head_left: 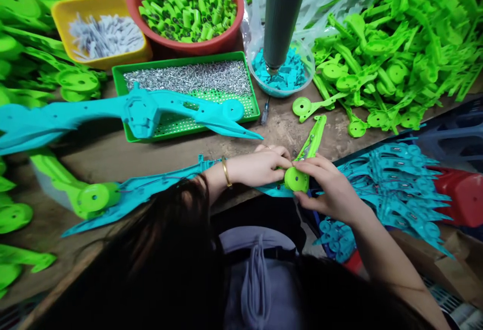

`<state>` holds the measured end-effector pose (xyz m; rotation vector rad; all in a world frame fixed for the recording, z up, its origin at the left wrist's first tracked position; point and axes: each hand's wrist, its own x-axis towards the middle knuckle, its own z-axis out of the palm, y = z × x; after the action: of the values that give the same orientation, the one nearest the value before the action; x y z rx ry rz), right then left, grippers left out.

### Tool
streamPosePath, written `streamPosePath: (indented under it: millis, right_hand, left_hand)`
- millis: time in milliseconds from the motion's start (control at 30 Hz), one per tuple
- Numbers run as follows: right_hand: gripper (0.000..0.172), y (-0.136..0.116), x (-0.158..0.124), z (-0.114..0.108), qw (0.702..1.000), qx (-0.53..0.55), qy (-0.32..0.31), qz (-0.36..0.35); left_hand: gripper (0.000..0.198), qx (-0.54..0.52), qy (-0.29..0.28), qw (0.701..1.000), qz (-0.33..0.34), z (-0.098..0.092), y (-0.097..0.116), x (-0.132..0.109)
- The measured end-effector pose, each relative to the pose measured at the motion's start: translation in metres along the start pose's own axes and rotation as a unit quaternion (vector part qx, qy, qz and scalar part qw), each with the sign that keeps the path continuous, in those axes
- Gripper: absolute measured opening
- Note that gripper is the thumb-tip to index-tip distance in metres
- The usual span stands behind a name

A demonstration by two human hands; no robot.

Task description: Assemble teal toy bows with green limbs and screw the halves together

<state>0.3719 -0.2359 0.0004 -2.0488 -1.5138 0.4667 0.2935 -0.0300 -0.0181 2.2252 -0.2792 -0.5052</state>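
Worn wooden bench runs across in front of the seated person, crowded with bright plastic. Both hands meet at its near edge on a green piece with a round disc end and a long arm pointing away. The left hand, a gold bangle on its wrist, has its fingers curled tight against the disc from one side. The right hand pinches the same disc from the other side, thumb below and fingers on top. Under the disc lies a long cyan piece along the bench edge.

Just beyond the hands a small screwdriver lies beside a green tray of metal pins. A power driver hangs over a clear bowl of cyan bits. Behind stand a red basin of green tubes and a yellow tub of pale parts. Heaped green parts fill the right, with stacked cyan parts nearer
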Motion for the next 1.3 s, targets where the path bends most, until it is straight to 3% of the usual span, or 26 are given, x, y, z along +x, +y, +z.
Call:
streamPosePath:
  millis: [467, 533, 633, 700, 967, 1300]
  right_hand:
    - [0.047, 0.011, 0.003, 0.018, 0.995, -0.082, 0.053, -0.033]
    - [0.046, 0.011, 0.002, 0.022, 0.993, -0.105, 0.048, -0.032]
    - [0.042, 0.009, 0.002, 0.026, 0.99, -0.13, 0.032, -0.03]
    - [0.041, 0.007, 0.003, 0.027, 0.991, -0.132, 0.023, -0.025]
    - [0.036, 0.002, 0.008, 0.028, 0.987, -0.154, 0.031, -0.031]
    - [0.035, -0.003, 0.012, 0.028, 0.986, -0.162, 0.018, -0.023]
  left_hand:
    - [0.027, -0.108, -0.005, 0.993, 0.044, -0.008, -0.01, -0.006]
    - [0.026, -0.125, 0.034, 0.992, -0.01, -0.008, -0.009, -0.01]
    - [0.023, -0.1, 0.16, 0.976, -0.106, -0.006, -0.004, -0.018]
    - [0.022, -0.076, 0.214, 0.967, -0.115, -0.001, 0.001, -0.025]
    - [0.027, 0.018, 0.217, 0.97, -0.106, 0.028, 0.007, -0.041]
    - [0.028, 0.036, 0.241, 0.966, -0.092, 0.039, 0.011, -0.048]
